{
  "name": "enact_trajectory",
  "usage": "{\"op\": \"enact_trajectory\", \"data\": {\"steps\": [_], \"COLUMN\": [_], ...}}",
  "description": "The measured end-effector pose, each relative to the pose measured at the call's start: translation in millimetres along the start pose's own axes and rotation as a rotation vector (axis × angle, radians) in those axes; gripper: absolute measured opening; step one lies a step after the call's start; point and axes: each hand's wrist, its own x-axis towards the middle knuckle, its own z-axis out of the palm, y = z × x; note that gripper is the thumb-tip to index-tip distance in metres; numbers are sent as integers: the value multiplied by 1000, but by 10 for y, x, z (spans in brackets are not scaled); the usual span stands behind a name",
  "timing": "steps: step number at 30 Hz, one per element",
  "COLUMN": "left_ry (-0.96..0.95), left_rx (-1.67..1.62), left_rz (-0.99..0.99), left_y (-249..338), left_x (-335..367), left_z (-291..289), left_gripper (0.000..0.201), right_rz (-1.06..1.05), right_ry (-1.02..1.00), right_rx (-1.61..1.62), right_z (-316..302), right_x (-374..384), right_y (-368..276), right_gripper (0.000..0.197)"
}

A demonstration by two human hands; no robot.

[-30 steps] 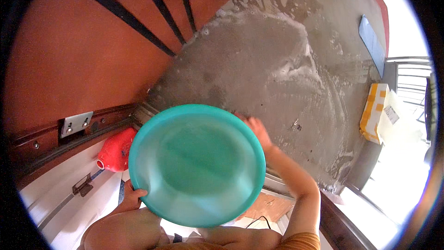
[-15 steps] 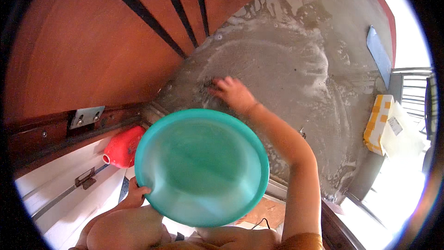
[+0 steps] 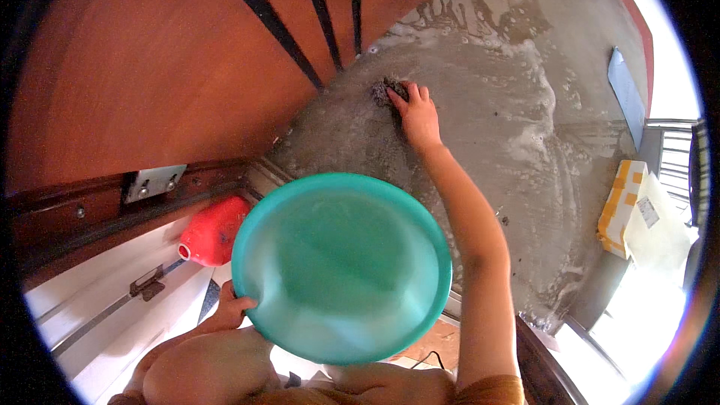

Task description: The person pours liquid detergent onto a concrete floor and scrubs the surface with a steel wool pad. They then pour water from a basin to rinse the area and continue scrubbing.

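My left hand (image 3: 231,307) is closed on the near left rim of a large teal plastic basin (image 3: 341,262), which is tilted in front of my knees with its inside facing up. Only water sheen or pale reflections show in the basin. Beyond it, my right hand (image 3: 420,120) reaches out to the wet grey floor (image 3: 480,172), fingers bent over a dark, wiry scouring pad (image 3: 384,91) pressed on that surface. Whitish suds and wet streaks spread over the floor around and past the pad.
A brown wooden door (image 3: 142,67) with dark stripes stands at the left. By its hinge lies a red plastic container (image 3: 216,232) with a round opening. To the right are a white box (image 3: 622,206) with yellow tape and a flat pale-blue panel (image 3: 625,94).
My right hand has moved farther out across the floor, and the scouring pad now shows plainly under its fingers. The basin and left hand appear slightly farther right as the view shifts.
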Motion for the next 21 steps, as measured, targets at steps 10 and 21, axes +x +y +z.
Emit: {"op": "enact_trajectory", "data": {"steps": [10,21], "left_ry": [-1,134], "left_rx": [-40,-25], "left_rz": [30,117], "left_y": [35,-33], "left_x": [27,-30], "left_z": [55,723], "left_gripper": [41,39], "right_rz": [-1163,580], "right_ry": [-363,-92], "right_rx": [338,-541], "right_z": [557,-359], "right_x": [166,-10], "right_y": [-1107,2439], "right_gripper": [34,31]}}
